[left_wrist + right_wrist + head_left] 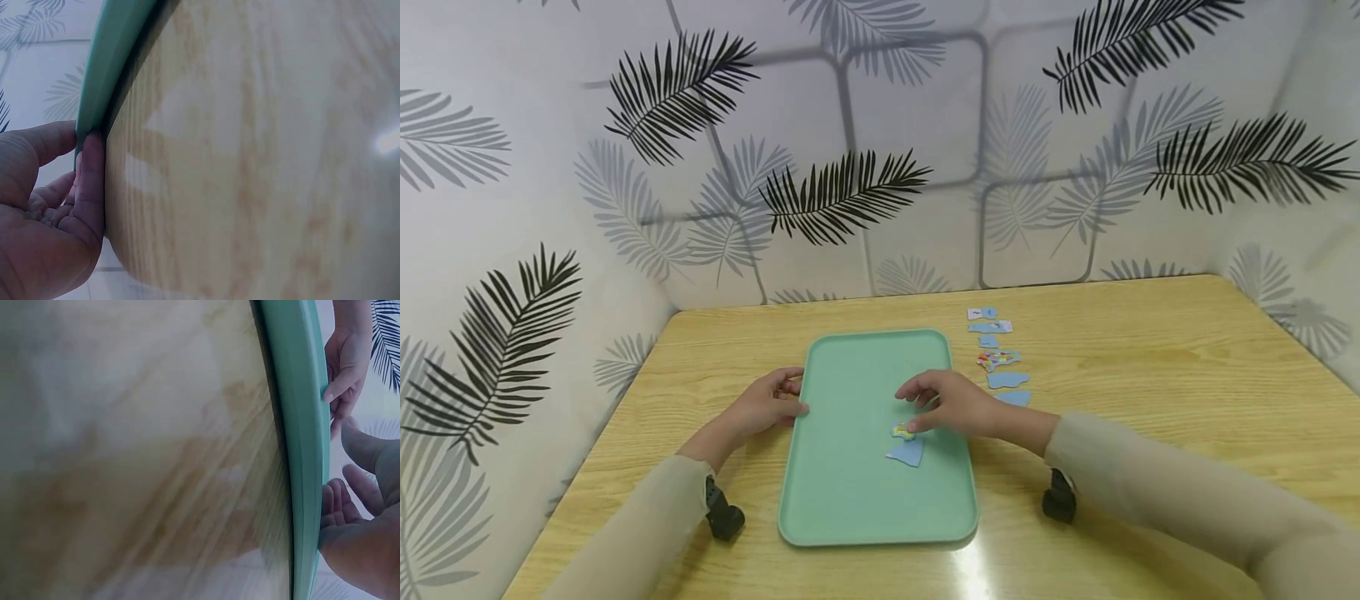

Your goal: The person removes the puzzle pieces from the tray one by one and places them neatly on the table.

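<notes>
A green tray [865,508] lies on the wooden table. On its left rim is my left hand [766,407], thumb over the edge and fingers against the outer side; the left wrist view shows this hand [56,206] pinching the rim [103,81]. My right hand [951,404] hovers over the tray's right half, thumb and fingers apart and loosely bent. Its thumb tip is at a small yellow-and-blue puzzle-like piece [900,431]; whether they touch I cannot tell. Just below lies a light blue piece [908,452]. In the right wrist view the right hand [369,512] shows beyond the rim.
Right of the tray, several flat pieces stand in a column: a white-and-blue one [982,313] at the top, a multicoloured one [997,359] midway, a blue one [1007,380] lower down. The table [1150,375] reaches back to a leaf-patterned wall [910,108].
</notes>
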A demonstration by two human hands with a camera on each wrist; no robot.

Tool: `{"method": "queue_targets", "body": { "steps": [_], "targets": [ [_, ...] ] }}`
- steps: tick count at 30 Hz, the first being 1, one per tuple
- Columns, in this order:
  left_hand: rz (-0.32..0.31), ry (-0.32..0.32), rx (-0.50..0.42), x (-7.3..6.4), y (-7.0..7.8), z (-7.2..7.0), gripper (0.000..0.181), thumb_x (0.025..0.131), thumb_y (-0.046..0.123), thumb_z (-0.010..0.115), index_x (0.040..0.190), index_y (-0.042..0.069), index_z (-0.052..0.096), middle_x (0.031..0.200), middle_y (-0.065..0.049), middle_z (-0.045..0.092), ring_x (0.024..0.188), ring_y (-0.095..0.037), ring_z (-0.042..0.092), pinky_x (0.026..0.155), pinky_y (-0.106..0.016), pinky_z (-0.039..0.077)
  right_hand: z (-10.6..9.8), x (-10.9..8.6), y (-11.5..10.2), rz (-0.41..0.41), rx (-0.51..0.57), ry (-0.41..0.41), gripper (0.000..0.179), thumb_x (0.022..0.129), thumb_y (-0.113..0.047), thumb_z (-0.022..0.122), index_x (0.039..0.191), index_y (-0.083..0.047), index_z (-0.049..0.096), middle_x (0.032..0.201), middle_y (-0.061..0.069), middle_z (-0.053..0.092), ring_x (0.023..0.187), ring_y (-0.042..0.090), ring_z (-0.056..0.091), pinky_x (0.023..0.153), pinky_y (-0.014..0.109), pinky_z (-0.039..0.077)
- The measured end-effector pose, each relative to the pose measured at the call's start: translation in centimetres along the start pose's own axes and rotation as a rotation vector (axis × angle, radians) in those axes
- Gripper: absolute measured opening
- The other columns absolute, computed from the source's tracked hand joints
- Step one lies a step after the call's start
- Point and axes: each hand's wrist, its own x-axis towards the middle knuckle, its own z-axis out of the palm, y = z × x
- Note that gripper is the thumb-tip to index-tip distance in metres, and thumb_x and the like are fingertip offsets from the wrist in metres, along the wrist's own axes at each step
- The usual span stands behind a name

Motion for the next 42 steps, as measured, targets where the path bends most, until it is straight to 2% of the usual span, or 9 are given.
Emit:
{"method": "queue_targets", "body": {
  "steps": [5,12,27,42],
  "targets": [
    [-0.005,0.003,-0.005,0.1,-0.1,-0.1,0.066,0.091,0.002,0.063,0.149,-0.001,0.031,0.12,-0.018,0.046,0.099,-0.022,0.054,0.082,-0.036,0.053,0.1,0.5,-0.1,0.023,-0.039,-0.063,0.038,0.08,-0.01,0.08,0.115,-0.003,0.068,0.113,0.005,0.064,0.1,0.021,0.057,0.09,0.035,0.048],
    [-0.006,0.007,0.016,0.0,0.0,-0.1,0.067,0.091,0.003,0.064,0.149,0.0,0.031,0.121,-0.018,0.047,0.1,-0.023,0.053,0.082,-0.036,0.053,0.3,0.6,-0.6,0.063,-0.083,-0.09,0.031,0.081,-0.011,0.08,0.111,-0.007,0.072,0.106,0.001,0.061,0.099,0.019,0.054,0.089,0.033,0.046],
    [-0.017,-0.004,0.006,0.3,0.6,-0.7,0.066,0.092,0.004,0.064,0.149,0.0,0.031,0.122,-0.018,0.046,0.1,-0.023,0.052,0.083,-0.038,0.053,0.1,1.8,-0.8,-0.001,-0.18,-0.126,0.025,0.08,-0.009,0.079,0.105,-0.01,0.076,0.098,-0.004,0.061,0.093,0.016,0.053,0.084,0.03,0.045],
    [-0.025,-0.014,0.001,1.0,0.5,-1.1,0.065,0.092,0.003,0.063,0.149,0.001,0.032,0.121,-0.018,0.045,0.101,-0.024,0.052,0.083,-0.036,0.053,-0.2,2.4,-0.7,-0.019,-0.182,-0.142,0.024,0.079,-0.01,0.081,0.102,-0.01,0.077,0.096,-0.004,0.061,0.092,0.014,0.055,0.083,0.029,0.045]
  ]
}}
